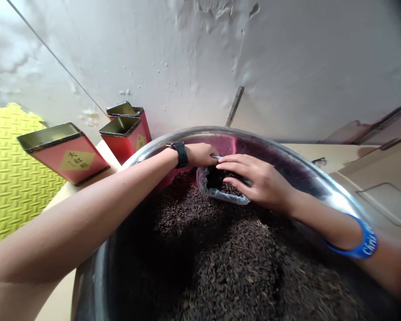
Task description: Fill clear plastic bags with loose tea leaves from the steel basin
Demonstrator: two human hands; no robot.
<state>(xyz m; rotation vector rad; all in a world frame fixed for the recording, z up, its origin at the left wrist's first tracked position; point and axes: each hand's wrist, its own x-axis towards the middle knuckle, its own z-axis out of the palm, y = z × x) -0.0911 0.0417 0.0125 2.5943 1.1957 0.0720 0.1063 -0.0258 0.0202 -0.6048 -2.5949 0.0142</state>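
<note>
A wide steel basin (254, 143) is heaped with dark, dry tea leaves (220, 267). A clear plastic bag (217, 189) sits open in the leaves near the basin's far side, with dark leaves inside. My left hand (200, 155), with a black watch on the wrist, grips the bag's far rim. My right hand (254, 178), with a blue wristband above it, curls its fingers over the bag's mouth. A thin metal tip (215, 157) shows between my hands, and what it belongs to is hidden.
Three open red tins with yellow labels stand left of the basin: a tilted one (65, 154) and a close pair (122, 136). A cream tabletop (324, 156) lies to the right. A yellow-green textured mat (16, 174) is at left, and a peeling white wall rises behind.
</note>
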